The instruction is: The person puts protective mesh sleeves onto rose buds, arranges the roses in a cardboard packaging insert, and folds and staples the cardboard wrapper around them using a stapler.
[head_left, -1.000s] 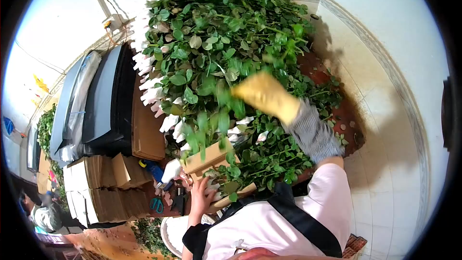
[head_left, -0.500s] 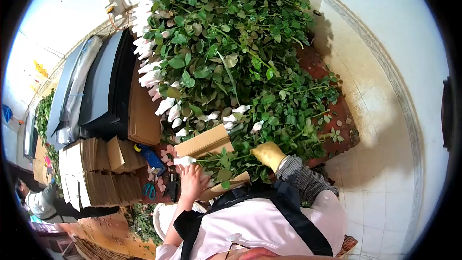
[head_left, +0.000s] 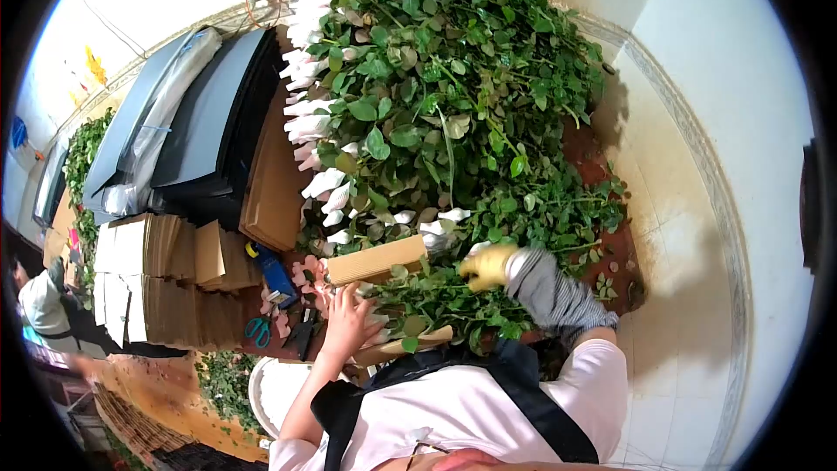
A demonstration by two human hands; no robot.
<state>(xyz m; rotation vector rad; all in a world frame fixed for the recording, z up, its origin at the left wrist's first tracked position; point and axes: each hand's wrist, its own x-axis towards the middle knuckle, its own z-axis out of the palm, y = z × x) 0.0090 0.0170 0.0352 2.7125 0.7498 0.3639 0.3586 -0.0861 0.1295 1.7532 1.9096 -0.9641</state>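
My bare left hand [head_left: 350, 324] lies with its fingers spread over pale wrapped rose heads at the left end of a cardboard wrap [head_left: 377, 262]. Green rose stems and leaves [head_left: 427, 296] lie between the upper cardboard flap and the lower one [head_left: 405, 346]. On my right hand [head_left: 488, 268] is a yellow glove; its fingers are curled just above the leafy stems, and what they hold is hidden. Beyond the cardboard rises a large pile of leafy roses [head_left: 471, 78], their white-wrapped heads [head_left: 309, 126] pointing left.
Stacks of folded cardboard [head_left: 166, 283] stand at the left, below dark sheets [head_left: 209, 113]. Near my left hand are a blue tool [head_left: 277, 277], teal scissors [head_left: 258, 331] and a black object [head_left: 301, 334]. A white tub [head_left: 275, 392] is below. Another person [head_left: 44, 305] is at far left.
My gloved right hand has come down from above the pile to the stems by the cardboard. A wrapped rose head has reached my left hand, whose fingers now cover it. The view has shifted.
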